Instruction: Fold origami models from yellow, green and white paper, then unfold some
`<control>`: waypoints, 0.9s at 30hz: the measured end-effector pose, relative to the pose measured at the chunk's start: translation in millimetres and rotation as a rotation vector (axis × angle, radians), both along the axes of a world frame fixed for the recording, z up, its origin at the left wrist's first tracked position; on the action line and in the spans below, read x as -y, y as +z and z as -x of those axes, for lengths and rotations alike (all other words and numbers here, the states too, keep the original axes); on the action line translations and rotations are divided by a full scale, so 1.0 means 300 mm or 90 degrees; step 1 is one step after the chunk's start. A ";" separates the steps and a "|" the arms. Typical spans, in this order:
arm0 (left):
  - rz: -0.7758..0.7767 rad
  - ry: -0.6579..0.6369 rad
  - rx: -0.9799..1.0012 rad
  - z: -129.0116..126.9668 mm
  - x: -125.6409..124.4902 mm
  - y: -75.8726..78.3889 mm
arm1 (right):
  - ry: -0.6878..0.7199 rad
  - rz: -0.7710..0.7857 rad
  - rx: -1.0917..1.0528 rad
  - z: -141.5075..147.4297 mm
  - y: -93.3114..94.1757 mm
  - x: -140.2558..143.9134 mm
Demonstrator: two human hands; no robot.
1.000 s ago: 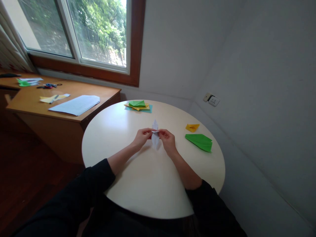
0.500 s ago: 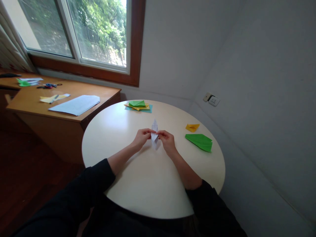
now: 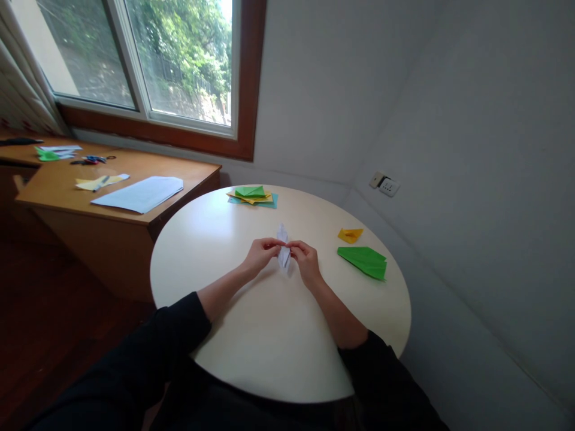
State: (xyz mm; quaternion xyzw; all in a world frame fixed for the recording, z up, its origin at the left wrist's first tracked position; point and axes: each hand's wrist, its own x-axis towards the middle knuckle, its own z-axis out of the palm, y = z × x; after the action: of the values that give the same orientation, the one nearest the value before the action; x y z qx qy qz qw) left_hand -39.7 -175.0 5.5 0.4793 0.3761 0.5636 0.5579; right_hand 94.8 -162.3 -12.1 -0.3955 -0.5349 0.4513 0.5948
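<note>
1. Head view, grip: left hand [image 3: 260,254] and right hand [image 3: 306,260] both have a tight fingertip pinch on a slim, creased piece of white folded paper [image 3: 283,257], around mid-length, over the round cream-coloured table [image 3: 269,353].
2. Head view, progress: it's already folded narrow with pointy ends, so I'd say well past the first creases. The middle's still being worked; can't tell how many folds are left.
3. Head view, vs a second ago: there, a flap sits edge-on between the fingertips; now it looks laid down along the near half. Hands barely differ.
</note>
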 end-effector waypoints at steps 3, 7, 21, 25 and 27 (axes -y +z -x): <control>-0.021 0.012 0.001 0.001 -0.001 0.001 | 0.010 0.001 -0.003 0.001 0.008 0.007; -0.027 0.009 0.019 0.003 -0.002 0.005 | 0.015 -0.011 0.010 0.002 0.013 0.009; 0.005 0.028 0.066 0.004 -0.014 0.000 | -0.010 -0.052 -0.019 0.003 0.010 0.005; -0.003 0.013 0.052 0.003 -0.008 0.007 | -0.011 -0.052 -0.025 0.001 0.013 0.006; -0.008 -0.003 0.043 0.003 -0.006 0.008 | -0.013 -0.057 -0.025 0.000 0.014 0.007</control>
State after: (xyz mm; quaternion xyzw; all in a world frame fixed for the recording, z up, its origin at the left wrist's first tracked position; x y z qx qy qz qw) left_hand -40.6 -173.2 7.8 0.4644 0.3519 0.5804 0.5689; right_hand 94.8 -164.3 -7.8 -0.3652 -0.5388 0.4286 0.6266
